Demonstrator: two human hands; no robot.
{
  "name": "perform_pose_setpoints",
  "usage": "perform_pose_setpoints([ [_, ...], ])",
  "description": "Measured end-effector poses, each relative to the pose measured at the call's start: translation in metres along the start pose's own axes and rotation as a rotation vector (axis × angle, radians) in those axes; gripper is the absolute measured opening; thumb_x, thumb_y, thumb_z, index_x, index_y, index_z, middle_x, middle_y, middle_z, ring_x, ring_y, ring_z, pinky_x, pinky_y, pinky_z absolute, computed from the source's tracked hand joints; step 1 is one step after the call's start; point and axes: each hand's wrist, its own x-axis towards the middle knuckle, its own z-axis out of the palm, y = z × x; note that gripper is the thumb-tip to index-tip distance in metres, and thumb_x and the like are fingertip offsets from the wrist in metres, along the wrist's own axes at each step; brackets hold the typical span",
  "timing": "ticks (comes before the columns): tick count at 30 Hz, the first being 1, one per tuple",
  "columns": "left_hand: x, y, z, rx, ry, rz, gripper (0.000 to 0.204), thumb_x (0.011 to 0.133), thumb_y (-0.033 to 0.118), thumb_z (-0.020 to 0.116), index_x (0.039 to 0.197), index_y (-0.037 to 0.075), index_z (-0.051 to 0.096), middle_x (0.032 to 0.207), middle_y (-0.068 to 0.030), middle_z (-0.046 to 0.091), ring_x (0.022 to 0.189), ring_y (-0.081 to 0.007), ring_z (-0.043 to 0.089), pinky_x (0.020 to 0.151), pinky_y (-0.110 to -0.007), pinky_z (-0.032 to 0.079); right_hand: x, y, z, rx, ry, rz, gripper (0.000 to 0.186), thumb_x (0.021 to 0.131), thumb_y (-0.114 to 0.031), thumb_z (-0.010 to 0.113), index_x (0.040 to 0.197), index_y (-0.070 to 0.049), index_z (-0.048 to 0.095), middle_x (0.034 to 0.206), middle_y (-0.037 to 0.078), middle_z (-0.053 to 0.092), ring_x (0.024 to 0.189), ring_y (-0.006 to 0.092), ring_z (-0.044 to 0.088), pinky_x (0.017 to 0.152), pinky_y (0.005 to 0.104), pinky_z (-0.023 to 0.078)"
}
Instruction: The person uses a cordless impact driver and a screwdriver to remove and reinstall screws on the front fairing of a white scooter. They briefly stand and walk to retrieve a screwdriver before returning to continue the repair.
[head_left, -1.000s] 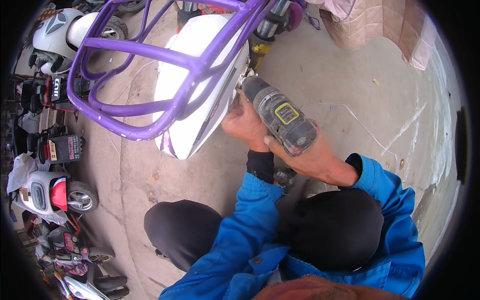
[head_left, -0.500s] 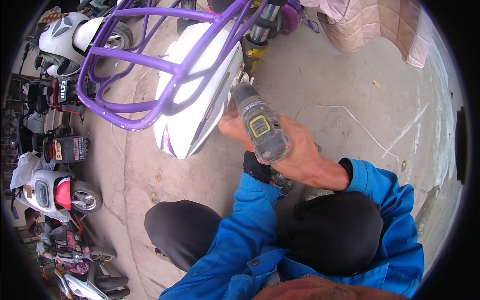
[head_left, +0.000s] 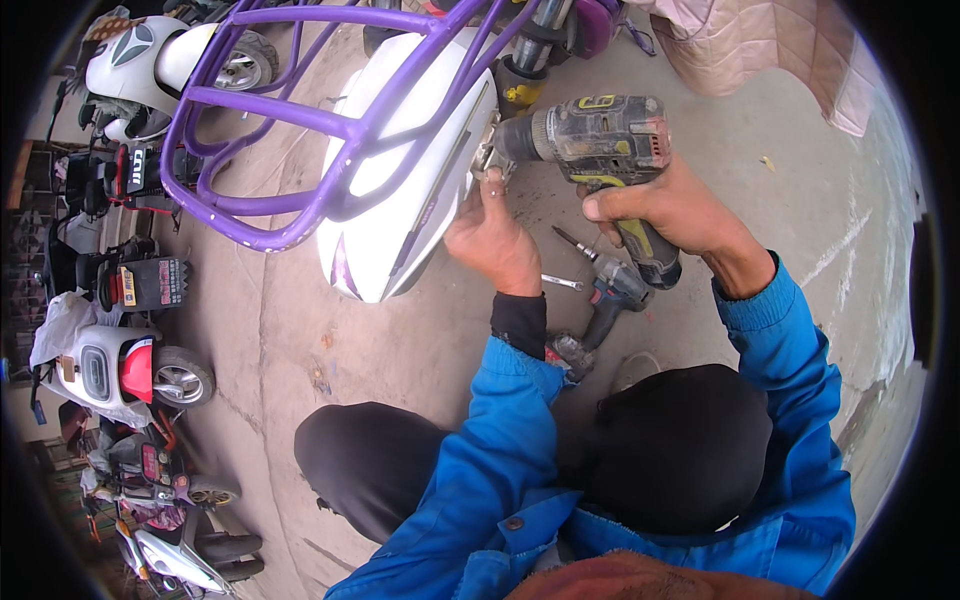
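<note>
My right hand point(head_left: 680, 208) grips a dusty black and yellow-green cordless drill point(head_left: 605, 135) by its handle. The drill lies crosswise, its chuck pointing left at the edge of a white scooter panel point(head_left: 400, 210). Just below the chuck, my left hand point(head_left: 497, 243) has its thumb up against a small shiny metal bracket point(head_left: 487, 157). The other fingers curl behind it, partly hidden by the panel. Whether the drill's tip touches the bracket is hard to make out. A purple tubular rack point(head_left: 345, 150) arches over the panel.
On the floor by my knees lie a second power driver point(head_left: 618, 293) with a long bit and a small wrench point(head_left: 562, 282). Several parked scooters point(head_left: 105, 365) line the left side. A pale pink quilted cover point(head_left: 755, 55) hangs at the upper right.
My right hand has moved right and swung the drill from a steep slant to nearly level. My left hand, previously mostly behind the drill, now shows, as do the tools on the floor.
</note>
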Motion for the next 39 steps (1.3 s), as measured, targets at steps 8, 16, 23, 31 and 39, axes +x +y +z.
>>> perform_pose_setpoints([
  [8, -0.023, -0.018, -0.018, -0.026, -0.117, -0.061, 0.052, 0.097, 0.006, 0.075, 0.139, -0.01, 0.049, 0.137, -0.0197, 0.06, 0.128, -0.0248, 0.058, 0.108, -0.039, 0.047, -0.06, 0.056, -0.068, -0.444, 0.205, 0.029, 0.064, 0.085, -0.008, 0.08, 0.144, -0.002, 0.059, 0.116, 0.015, 0.075, 0.082, 0.0249, 0.07, 0.076, 0.0389, 0.058],
  [16, -0.002, 0.012, -0.112, 0.991, -1.427, 0.652, 0.026, 0.089, 0.008, 0.067, 0.114, 0.004, 0.06, 0.109, -0.0113, 0.063, 0.107, -0.0304, 0.066, 0.085, -0.043, 0.053, -0.057, 0.227, -0.087, -1.417, 0.487, 0.211, 0.096, 0.081, -0.009, 0.083, 0.164, -0.015, 0.034, 0.146, 0.02, 0.057, 0.11, 0.0444, 0.068, 0.089, 0.0523, 0.057],
  [23, 0.038, 0.177, -0.214, 0.955, -1.708, 0.723, 0.01, 0.089, 0.015, 0.062, 0.085, 0.006, 0.065, 0.079, -0.0052, 0.065, 0.081, -0.0218, 0.067, 0.065, -0.032, 0.05, -0.046, 0.266, -0.118, -1.331, 0.369, 0.274, 0.092, 0.076, -0.01, 0.087, 0.158, -0.013, 0.044, 0.148, 0.021, 0.055, 0.126, 0.0464, 0.061, 0.102, 0.0532, 0.053],
  [31, 0.037, 0.263, -0.281, 0.995, -1.257, 0.465, 0.018, 0.087, 0.021, 0.067, 0.078, 0.007, 0.062, 0.075, -0.0013, 0.055, 0.072, -0.0172, 0.05, 0.063, -0.029, 0.038, -0.096, 0.202, -0.111, -0.798, 0.604, 0.613, 0.05, 0.094, -0.036, 0.083, 0.132, -0.006, 0.07, 0.085, 0.001, 0.069, 0.064, 0.0088, 0.054, 0.059, 0.0291, 0.045],
  [39, 0.068, 0.279, -0.301, 1.144, -1.207, 0.16, 0.013, 0.08, 0.018, 0.07, 0.075, 0.009, 0.061, 0.07, -0.0001, 0.055, 0.074, -0.0159, 0.054, 0.058, -0.029, 0.039, -0.179, 0.068, -0.031, -0.711, 0.981, 0.449, 0.036, 0.105, -0.038, 0.064, 0.102, -0.004, 0.074, 0.092, 0.008, 0.072, 0.081, 0.0188, 0.066, 0.074, 0.0367, 0.053],
])
